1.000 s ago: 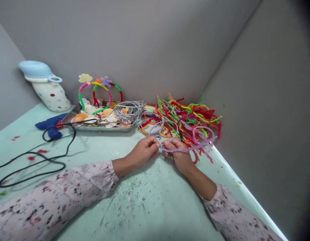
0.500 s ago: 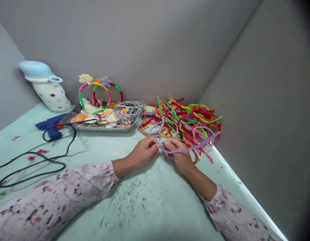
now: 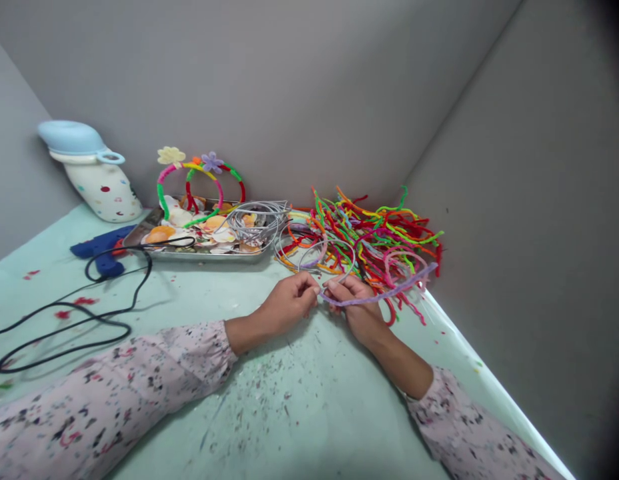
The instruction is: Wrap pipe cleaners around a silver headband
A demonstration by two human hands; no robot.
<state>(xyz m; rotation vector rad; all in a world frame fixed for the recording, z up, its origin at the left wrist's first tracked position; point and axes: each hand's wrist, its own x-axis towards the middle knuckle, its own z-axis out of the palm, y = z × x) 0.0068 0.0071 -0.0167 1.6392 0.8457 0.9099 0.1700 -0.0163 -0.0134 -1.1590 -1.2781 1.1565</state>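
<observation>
Thumb and fingers of my left hand [image 3: 294, 300] pinch close to one end of a purple pipe cleaner [image 3: 384, 295], where a thin grey wire loop [image 3: 353, 250] also ends. Facing it, my right hand [image 3: 357, 307] is closed on the wire loop and the pipe cleaner, whose free end points up to the right. The fingertips of both hands nearly meet. Just beyond them lies a heap of colourful pipe cleaners [image 3: 369, 233]. What exactly sits between the left fingertips is too small to make out.
A metal tray [image 3: 214, 258] holds shell-like pieces, coiled grey wire [image 3: 259, 220] and two decorated hoops [image 3: 162, 193]. Left of it are a blue glue gun [image 3: 102, 248] with a black cable [image 3: 64, 348] and a white bottle [image 3: 102, 190]. Grey walls stand behind and right.
The free end of the purple pipe cleaner has shifted slightly to the left. Both hands stay almost in the same place.
</observation>
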